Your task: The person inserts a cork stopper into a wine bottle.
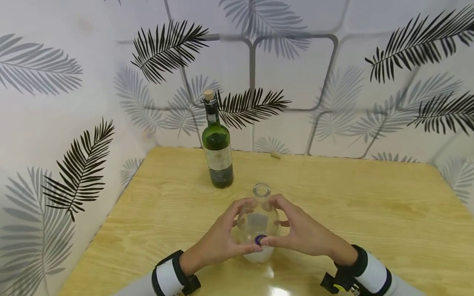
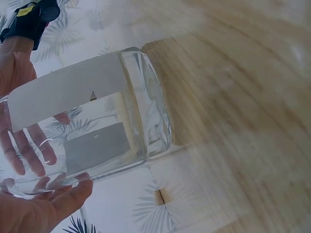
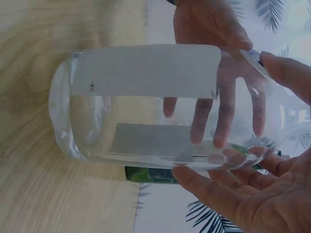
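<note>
A squat clear glass bottle (image 1: 258,224) with an uncorked mouth stands upright between my two hands near the table's front. My left hand (image 1: 226,234) holds it from the left, fingers curved around the glass and thumb across the front. From the right, my right hand (image 1: 305,232) grips it, its thumb on a round blue sticker at the shoulder. In the right wrist view, pale labels (image 3: 146,70) show on the bottle, and several fingers appear through the glass. The bottle's thick base (image 2: 150,102) is close over the tabletop in the left wrist view.
A green wine bottle (image 1: 218,158) with a cork (image 1: 209,95) in its neck stands behind and left of the clear bottle. A small tan piece (image 1: 275,155) lies by the back edge of the wooden table (image 1: 352,189). A leaf-patterned wall (image 1: 289,82) rises behind it.
</note>
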A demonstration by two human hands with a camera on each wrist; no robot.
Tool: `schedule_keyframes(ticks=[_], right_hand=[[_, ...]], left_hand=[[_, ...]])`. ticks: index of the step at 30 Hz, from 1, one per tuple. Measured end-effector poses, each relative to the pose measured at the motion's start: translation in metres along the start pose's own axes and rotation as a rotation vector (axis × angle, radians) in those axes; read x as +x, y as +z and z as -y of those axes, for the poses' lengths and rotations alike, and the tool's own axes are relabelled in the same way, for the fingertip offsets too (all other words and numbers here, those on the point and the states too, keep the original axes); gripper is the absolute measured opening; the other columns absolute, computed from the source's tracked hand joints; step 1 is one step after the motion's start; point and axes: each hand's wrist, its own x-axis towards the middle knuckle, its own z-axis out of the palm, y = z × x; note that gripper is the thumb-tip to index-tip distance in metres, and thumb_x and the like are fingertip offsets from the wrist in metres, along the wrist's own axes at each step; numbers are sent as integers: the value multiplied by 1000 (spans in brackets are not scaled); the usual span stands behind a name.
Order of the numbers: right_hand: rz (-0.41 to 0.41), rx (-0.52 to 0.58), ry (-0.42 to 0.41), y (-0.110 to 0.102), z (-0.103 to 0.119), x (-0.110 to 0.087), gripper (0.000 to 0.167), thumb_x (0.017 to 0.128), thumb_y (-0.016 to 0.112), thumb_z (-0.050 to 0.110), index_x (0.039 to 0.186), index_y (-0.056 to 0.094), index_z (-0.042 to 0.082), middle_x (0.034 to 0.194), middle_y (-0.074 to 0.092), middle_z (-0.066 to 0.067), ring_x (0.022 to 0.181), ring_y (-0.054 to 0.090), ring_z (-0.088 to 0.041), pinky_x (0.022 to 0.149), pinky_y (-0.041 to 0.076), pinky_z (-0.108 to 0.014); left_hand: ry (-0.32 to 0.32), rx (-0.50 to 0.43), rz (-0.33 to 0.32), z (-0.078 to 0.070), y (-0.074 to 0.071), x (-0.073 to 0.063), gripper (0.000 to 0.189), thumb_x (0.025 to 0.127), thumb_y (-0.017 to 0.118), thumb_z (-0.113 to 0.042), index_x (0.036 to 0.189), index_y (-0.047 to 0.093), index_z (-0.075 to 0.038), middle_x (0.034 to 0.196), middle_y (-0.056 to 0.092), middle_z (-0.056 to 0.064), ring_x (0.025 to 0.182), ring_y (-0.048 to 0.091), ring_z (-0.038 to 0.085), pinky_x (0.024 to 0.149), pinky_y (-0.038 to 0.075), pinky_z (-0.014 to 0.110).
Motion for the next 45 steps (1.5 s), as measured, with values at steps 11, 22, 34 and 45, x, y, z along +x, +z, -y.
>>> schedule_keyframes(ticks=[11, 22, 34, 45], right_hand=[[291, -130, 9, -88, -17, 52, 64, 97, 69, 24, 149, 38, 5, 153, 40, -20, 138, 42, -45, 107, 44, -57], [64, -805, 238, -107, -110, 152, 42, 101, 54, 12, 135, 50, -12, 130, 57, -34, 116, 58, -47, 96, 50, -56], [-86, -1008, 198, -111, -149, 187, 9, 91, 56, 3, 92, 62, -2, 82, 67, -17, 73, 65, -32, 64, 56, -48], [139, -1135, 178, -122, -119, 164, 3, 93, 61, -2, 92, 63, -2, 82, 68, -15, 71, 66, -29, 63, 57, -42]], left_hand=[[22, 6, -23, 2, -3, 0, 90, 79, 88, -25, 150, 31, -28, 153, 40, -2, 140, 42, 24, 103, 46, 57], [29, 33, -12, 7, 8, -6, 90, 80, 87, -27, 150, 30, -24, 154, 40, 0, 142, 39, 27, 101, 49, 49], [67, 67, 1, 4, 1, -1, 92, 81, 87, -27, 151, 29, -24, 154, 39, 1, 141, 41, 25, 99, 51, 43], [41, 92, -9, 4, -2, -3, 92, 78, 88, -29, 150, 30, -24, 153, 40, 0, 139, 43, 21, 99, 51, 41]])
